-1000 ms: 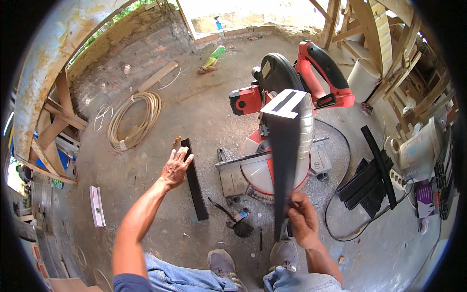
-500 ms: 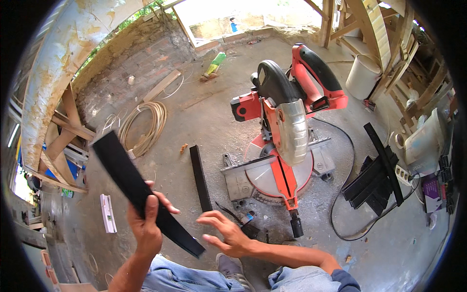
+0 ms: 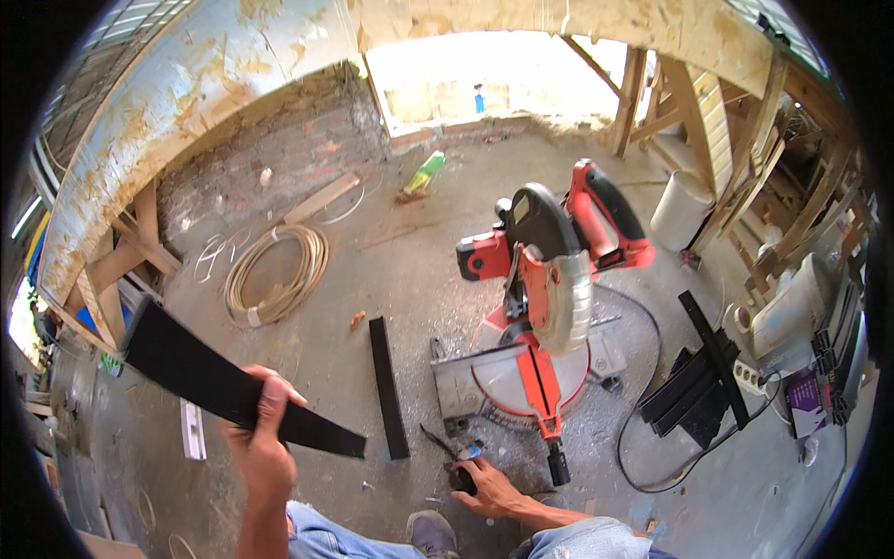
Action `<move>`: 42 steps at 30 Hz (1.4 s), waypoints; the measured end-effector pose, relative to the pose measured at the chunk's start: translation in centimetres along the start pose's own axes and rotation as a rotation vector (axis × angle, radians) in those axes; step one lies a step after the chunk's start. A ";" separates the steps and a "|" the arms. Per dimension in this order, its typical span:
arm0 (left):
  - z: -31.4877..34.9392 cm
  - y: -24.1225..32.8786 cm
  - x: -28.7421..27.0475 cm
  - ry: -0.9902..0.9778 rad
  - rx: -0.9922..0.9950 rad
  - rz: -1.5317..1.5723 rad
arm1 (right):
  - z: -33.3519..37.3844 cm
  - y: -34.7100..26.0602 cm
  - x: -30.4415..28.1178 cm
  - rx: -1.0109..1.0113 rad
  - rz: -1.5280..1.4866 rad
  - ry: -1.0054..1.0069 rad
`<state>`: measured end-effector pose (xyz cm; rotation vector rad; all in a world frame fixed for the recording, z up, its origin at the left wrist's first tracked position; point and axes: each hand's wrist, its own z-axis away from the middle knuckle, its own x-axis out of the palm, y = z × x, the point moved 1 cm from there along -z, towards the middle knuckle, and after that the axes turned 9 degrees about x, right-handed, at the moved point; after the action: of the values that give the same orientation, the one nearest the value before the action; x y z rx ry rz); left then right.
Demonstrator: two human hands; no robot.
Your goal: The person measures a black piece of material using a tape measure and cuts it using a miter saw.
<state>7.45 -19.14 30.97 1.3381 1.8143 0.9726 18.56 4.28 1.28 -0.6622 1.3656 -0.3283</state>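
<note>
My left hand [image 3: 264, 447] is wrapped around a long flat black strip [image 3: 196, 368], raised and tilted above the floor. My right hand [image 3: 491, 489] is down at the floor in front of the miter saw, fingers curled over a small dark object [image 3: 461, 477] whose kind I cannot make out. Beside those fingers lie a small blue item [image 3: 470, 451] and a thin dark tool [image 3: 436, 441]. Another black strip [image 3: 389, 387] rests on the floor between my hands. The red and black miter saw [image 3: 540, 279] stands with its head raised.
A coil of hose [image 3: 275, 277] and a white level-like bar [image 3: 193, 430] lie left. At right are a pile of black strips [image 3: 694, 387], a power strip [image 3: 748, 376], a cable [image 3: 622, 447] and a white bucket [image 3: 684, 211]. A green bottle [image 3: 426, 172] lies farther back.
My right hand has gone from mid-air down to the dark object on the floor. The black strip in my left hand has swung lower and closer to level. The view has tilted up.
</note>
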 end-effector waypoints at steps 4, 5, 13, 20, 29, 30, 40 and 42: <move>1.5 -0.8 2.4 -0.166 -0.245 0.154 | -3.4 -5.1 -7.4 0.204 -1.025 -0.202; 1.6 -0.7 3.3 -0.212 -0.274 0.137 | -4.0 -5.9 -8.9 0.148 -1.315 -0.141; 4.1 -2.0 4.1 -0.458 -0.208 -0.007 | -5.7 -10.7 -14.7 -0.049 -1.725 -0.121; 3.7 -1.9 4.2 -0.521 -0.326 0.018 | -5.3 -11.7 -12.8 0.019 -1.619 0.050; 0.7 -3.8 0.5 -0.185 -0.321 0.000 | -2.5 -4.5 -8.7 -0.183 -0.718 0.050; 0.3 -4.4 0.0 -0.119 -0.304 0.047 | -1.3 -2.5 -7.0 -0.114 -0.665 -0.068; -2.3 -5.4 0.3 0.061 -0.501 0.480 | 4.6 -0.1 -4.4 0.153 -0.907 -0.438; -2.7 -6.2 0.5 0.036 -0.497 0.557 | 3.2 -1.4 -5.4 0.102 -0.876 -0.462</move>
<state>2.17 -20.35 26.92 1.5188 1.1115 1.6179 20.85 7.11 6.64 -1.1503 0.5550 -0.8723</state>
